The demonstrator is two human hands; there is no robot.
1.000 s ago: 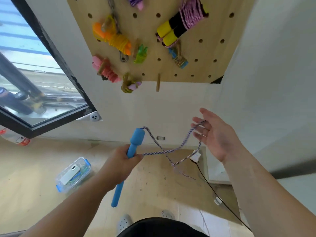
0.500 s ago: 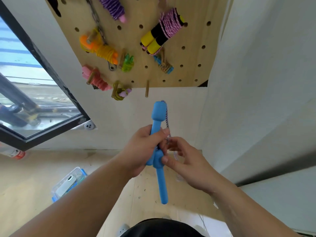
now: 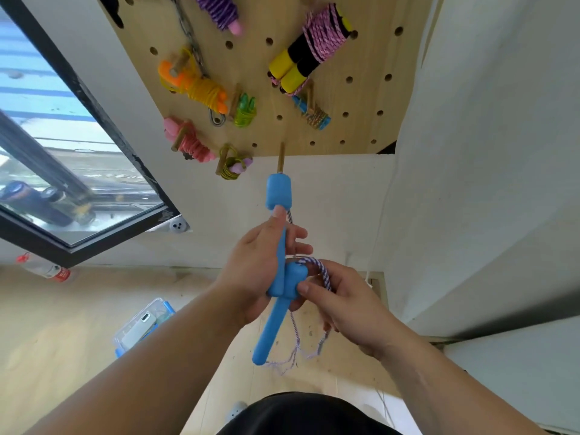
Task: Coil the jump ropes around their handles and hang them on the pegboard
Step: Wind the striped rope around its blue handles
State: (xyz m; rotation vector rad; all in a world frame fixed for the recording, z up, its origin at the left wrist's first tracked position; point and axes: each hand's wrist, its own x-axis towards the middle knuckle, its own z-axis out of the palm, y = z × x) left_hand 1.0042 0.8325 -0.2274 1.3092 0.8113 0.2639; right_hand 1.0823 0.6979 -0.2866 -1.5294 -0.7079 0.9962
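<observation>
My left hand (image 3: 255, 268) grips two blue jump rope handles (image 3: 278, 193) laid side by side, one pointing up toward the pegboard (image 3: 370, 98), the other pointing down at the floor. The purple-and-white braided rope (image 3: 323, 274) loops over my right hand (image 3: 342, 301), which pinches it beside the lower handle's thick end. Loose rope dangles below both hands. An empty wooden peg (image 3: 281, 158) sticks out of the pegboard's lower edge, just above the upper handle.
Several coiled ropes hang on the pegboard: yellow-black handles with pink rope (image 3: 309, 48), an orange one (image 3: 194, 84), a pink one (image 3: 188, 142), a purple one (image 3: 219, 9). A window (image 3: 56, 146) is at left. A clear plastic box (image 3: 142, 324) and a bottle (image 3: 47, 270) lie on the floor.
My right hand came in from the right with the rope and joined my left hand at the handles. The handles rose upright toward the pegboard, and the view moved closer to it.
</observation>
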